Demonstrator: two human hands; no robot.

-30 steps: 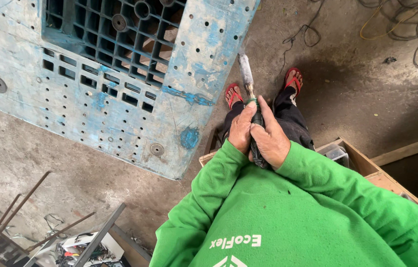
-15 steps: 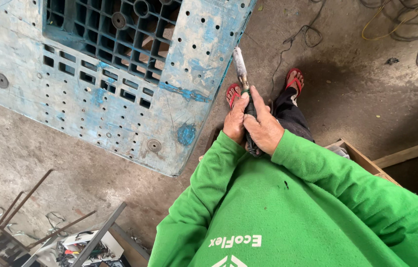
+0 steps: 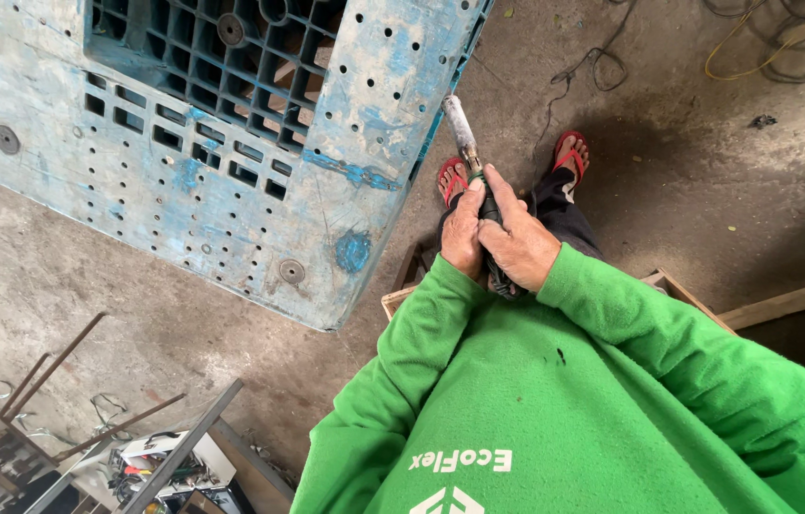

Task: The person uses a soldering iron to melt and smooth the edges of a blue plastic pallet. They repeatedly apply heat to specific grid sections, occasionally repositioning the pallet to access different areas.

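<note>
Two hands are wrapping a dark-handled tool (image 3: 475, 171) with a pale grey tip: the left hand (image 3: 464, 233) and right hand (image 3: 521, 243) are both closing tightly round its grip, touching each other, just above the green sweatshirt (image 3: 555, 400). Its tip is pointing up toward the edge of the worn blue plastic pallet (image 3: 212, 143), just beside it, over the concrete floor (image 3: 688, 171); red sandals (image 3: 569, 152) are showing beyond the hands.

Blue plastic pallet (image 3: 231, 143) blocks the space left of the hand tool (image 3: 467, 143). Bare concrete floor (image 3: 688, 190) lies open to the right; cables (image 3: 783, 48) lie farther off.
</note>
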